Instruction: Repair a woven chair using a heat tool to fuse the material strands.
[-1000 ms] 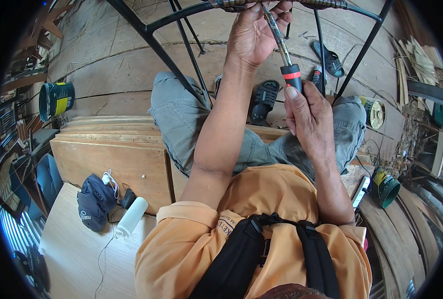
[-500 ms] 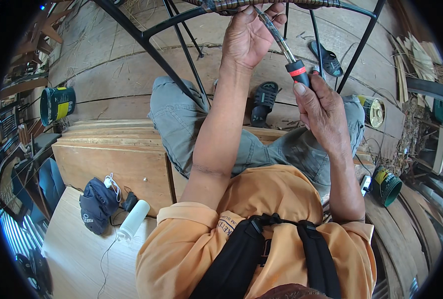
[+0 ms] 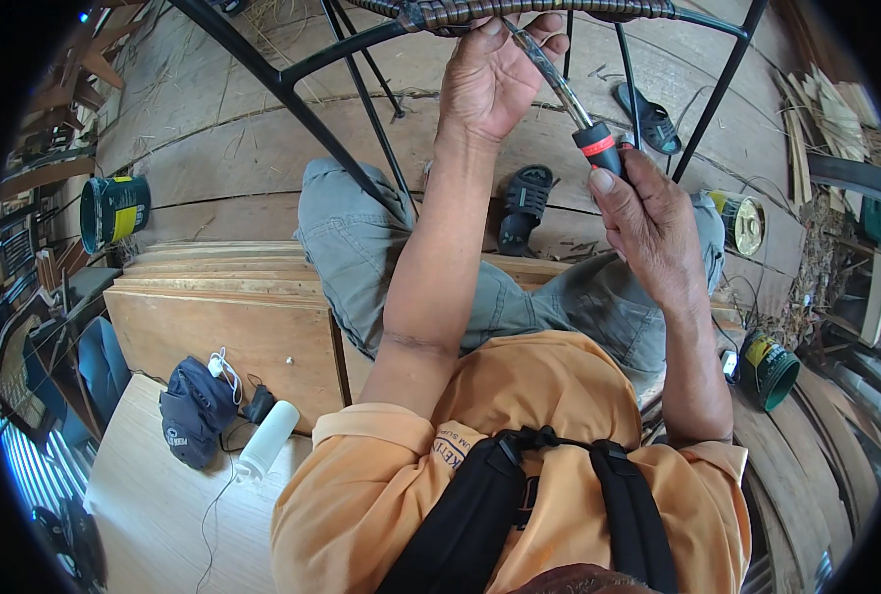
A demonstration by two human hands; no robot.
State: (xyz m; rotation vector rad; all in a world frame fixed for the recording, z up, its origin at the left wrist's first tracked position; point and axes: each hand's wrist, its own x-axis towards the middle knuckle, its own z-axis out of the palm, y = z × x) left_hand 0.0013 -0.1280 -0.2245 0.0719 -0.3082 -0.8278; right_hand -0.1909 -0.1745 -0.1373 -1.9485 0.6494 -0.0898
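Observation:
At the top, a black metal frame (image 3: 336,54) carries a bar wrapped in brown woven strips (image 3: 549,10). My left hand (image 3: 490,84), palm up, grips the underside of this wrapped bar, its thumb against the strips and its other fingers curled behind. In my right hand (image 3: 648,213) is a soldering iron (image 3: 564,97) with a black handle, a red ring and a stained metal shaft. The shaft slants up and left past my left fingers, its tip at the wrapping beside my left thumb. Exactly where the tip touches is hidden.
Black sandals (image 3: 526,208) lie on the plank floor beyond my knees. Green cans (image 3: 113,210) stand left and right. Stacked boards (image 3: 232,327) are at left, with a dark cap (image 3: 198,411) and a white bottle (image 3: 270,436) nearby. Wood strips (image 3: 807,139) lie at right.
My right hand has shifted slightly right and down with the soldering iron, and the shaft has moved a little with it. My left hand stays nearly in place.

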